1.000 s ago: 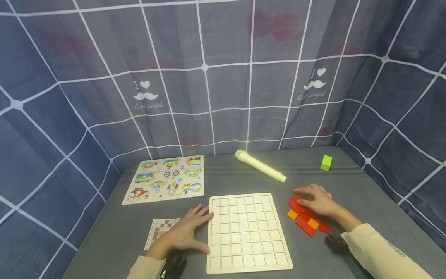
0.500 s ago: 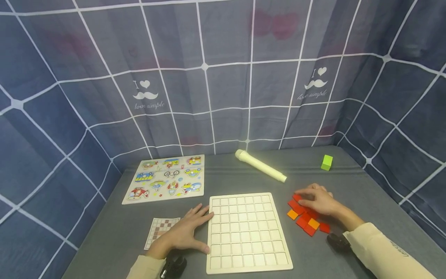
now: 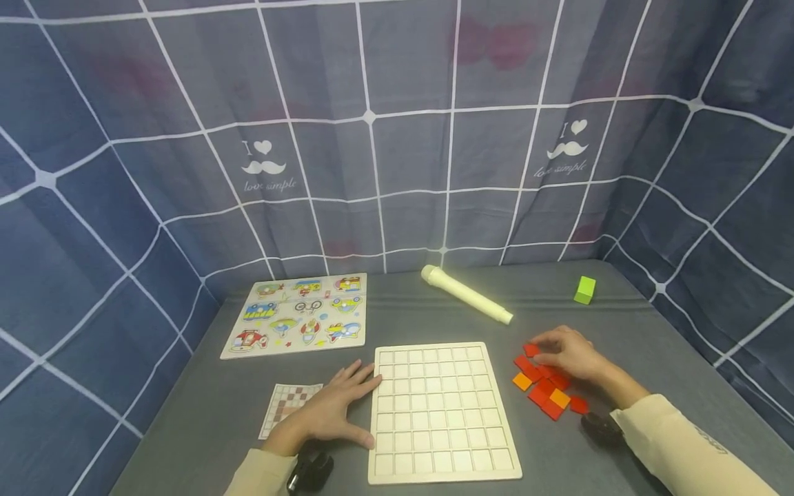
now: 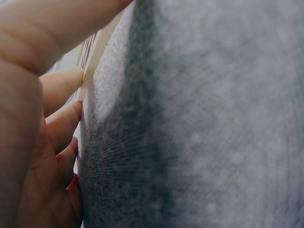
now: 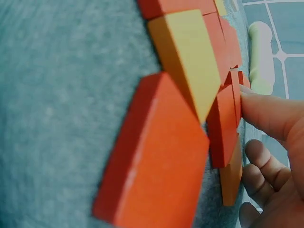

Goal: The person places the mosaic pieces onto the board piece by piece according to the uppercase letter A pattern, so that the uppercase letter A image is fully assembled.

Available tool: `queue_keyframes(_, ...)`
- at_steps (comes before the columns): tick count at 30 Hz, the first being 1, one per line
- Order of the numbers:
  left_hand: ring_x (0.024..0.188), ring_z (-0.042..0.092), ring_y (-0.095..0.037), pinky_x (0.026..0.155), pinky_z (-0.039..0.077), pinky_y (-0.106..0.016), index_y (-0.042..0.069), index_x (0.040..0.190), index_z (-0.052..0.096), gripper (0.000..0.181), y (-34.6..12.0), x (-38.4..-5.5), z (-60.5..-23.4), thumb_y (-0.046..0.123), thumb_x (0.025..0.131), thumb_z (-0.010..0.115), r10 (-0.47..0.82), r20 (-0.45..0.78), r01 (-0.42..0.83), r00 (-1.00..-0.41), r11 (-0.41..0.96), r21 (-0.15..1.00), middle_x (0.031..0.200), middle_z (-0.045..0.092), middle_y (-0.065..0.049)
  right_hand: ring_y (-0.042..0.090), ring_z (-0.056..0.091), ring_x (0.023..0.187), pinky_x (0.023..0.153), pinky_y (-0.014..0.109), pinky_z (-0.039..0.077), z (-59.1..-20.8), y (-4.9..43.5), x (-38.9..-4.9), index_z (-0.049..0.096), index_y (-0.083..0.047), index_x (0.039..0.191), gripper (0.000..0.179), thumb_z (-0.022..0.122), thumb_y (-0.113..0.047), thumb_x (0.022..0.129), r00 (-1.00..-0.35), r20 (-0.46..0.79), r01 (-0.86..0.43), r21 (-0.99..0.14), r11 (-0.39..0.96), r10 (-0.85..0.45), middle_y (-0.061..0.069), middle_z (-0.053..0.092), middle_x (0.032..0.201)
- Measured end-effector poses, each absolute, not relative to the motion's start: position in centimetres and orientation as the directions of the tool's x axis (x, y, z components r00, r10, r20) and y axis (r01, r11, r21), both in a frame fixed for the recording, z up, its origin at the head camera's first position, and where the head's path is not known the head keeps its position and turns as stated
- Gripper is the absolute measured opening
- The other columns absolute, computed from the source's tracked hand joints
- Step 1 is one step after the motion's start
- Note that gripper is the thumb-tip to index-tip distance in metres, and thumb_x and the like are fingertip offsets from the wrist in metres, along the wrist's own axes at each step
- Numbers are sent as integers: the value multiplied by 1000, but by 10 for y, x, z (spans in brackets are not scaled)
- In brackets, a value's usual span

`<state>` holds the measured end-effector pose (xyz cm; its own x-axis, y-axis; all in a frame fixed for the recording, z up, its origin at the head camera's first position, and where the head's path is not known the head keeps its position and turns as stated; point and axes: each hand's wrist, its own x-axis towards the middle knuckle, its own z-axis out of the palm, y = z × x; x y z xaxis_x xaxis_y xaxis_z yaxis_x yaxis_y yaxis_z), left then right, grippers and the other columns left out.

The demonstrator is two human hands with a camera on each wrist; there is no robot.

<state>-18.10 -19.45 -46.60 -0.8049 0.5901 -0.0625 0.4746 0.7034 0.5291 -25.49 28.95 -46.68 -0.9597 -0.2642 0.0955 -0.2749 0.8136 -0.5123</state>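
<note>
Hands — left (image 3: 331,413) spread against pale gridded board (image 3: 438,417), right (image 3: 569,355) at square red and orange tiles (image 3: 541,391) — grip unclear

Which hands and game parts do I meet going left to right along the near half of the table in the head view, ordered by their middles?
Printed checkered card → left hand → pale gridded board → red and orange tiles → right hand.

Board (image 3: 443,413) front and centre on the table (image 3: 211,413), left hand (image 3: 335,406) at its left edge — card (image 3: 287,405) just left of that, perhaps partly under the wrist. Puzzle (image 3: 294,317) behind the card, mic (image 3: 468,295) behind the board. Over right, tiles (image 3: 538,393) near the board, right hand (image 3: 572,355) at their far end, block (image 3: 584,290) behind — curtain (image 3: 409,165) behind everything.
</note>
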Motion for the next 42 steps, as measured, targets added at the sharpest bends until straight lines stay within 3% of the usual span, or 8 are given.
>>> queue_keyframes(8, 154, 7, -42, 119, 12, -68, 16, 154, 35, 106, -191, -184, -463, 58, 68, 82, 584, -78, 468, -808, 716, 519, 165, 20, -12, 29, 57, 98, 76, 48, 36, -465, 289, -256, 76, -12, 106, 34, 78, -35, 82, -954, 170, -300, -482, 823, -248, 9, 68, 101)
queue_keyframes(17, 154, 5, -40, 121, 9, -66, 18, 154, 34, 106, -191, -180, -463, 59, 69, 81, 583, -97, 459, -806, 721, 519, 166, 18, -10, 30, 58, 101, 81, 49, 34, -460, 268, -254, 73, -12, 101, 35, 78, -40, 81, -943, 208, -330, -506, 797, -259, 8, 68, 102)
queue_keyframes(26, 154, 5, -41, 119, 11, -69, 19, 154, 34, 106, -191, -180, -464, 60, 68, 81, 567, -92, 451, -818, 732, 510, 166, 19, -9, 27, 57, 103, 85, 49, 33, -456, 216, -259, 73, -17, 95, 27, 80, -38, 79, -897, 227, -441, -528, 726, -380, -1, 68, 98)
queue_keyframes(33, 154, 5, -42, 117, 12, -72, 19, 154, 34, 106, -189, -179, -462, 60, 68, 81, 556, -101, 433, -825, 737, 519, 166, 19, -8, 15, 49, 91, 91, 51, 32, -464, 171, -265, 74, -17, 98, 26, 76, -36, 81, -829, 202, -532, -570, 626, -522, -6, 63, 94)
queue_keyframes(37, 154, 5, -42, 119, 9, -70, 17, 154, 35, 107, -188, -179, -460, 58, 68, 82, 556, -108, 425, -824, 734, 530, 166, 19, -10, 19, 51, 100, 96, 57, 33, -467, 149, -268, 75, -17, 100, 27, 75, -36, 82, -809, 214, -560, -561, 610, -547, -5, 65, 98)
queue_keyframes(42, 154, 4, -42, 121, 5, -66, 14, 153, 35, 107, -187, -178, -458, 56, 68, 83, 560, -113, 422, -821, 727, 541, 165, 19, -13, 22, 52, 104, 94, 51, 36, -467, 131, -270, 76, -18, 103, 29, 77, -36, 80, -816, 216, -558, -537, 632, -537, -2, 66, 101)
